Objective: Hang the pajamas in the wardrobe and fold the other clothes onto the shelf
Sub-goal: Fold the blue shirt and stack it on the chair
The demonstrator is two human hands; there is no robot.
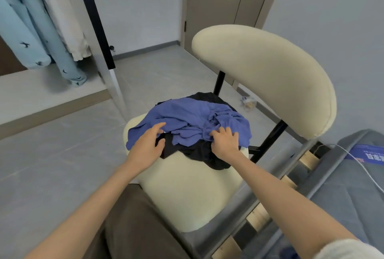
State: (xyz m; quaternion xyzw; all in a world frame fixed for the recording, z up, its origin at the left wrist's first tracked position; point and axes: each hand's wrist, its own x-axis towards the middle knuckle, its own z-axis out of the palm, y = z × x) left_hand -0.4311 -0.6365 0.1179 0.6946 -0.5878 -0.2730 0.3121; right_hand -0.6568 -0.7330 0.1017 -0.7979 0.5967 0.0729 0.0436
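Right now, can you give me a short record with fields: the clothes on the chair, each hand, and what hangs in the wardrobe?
chair: cream padded chair, its seat holds both garments
top garment: blue garment, crumpled
under it: black garment, partly covered
left hand: fingers fairly straight, touching the blue garment's edge
right hand: fingers curled into the blue garment
wardrobe: light blue pajamas and a cream garment hanging

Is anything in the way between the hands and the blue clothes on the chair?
No, nothing visible. The left hand rests on the blue garment at its near left edge, and the right hand grips the bunched cloth. A black garment lies underneath, on the chair.
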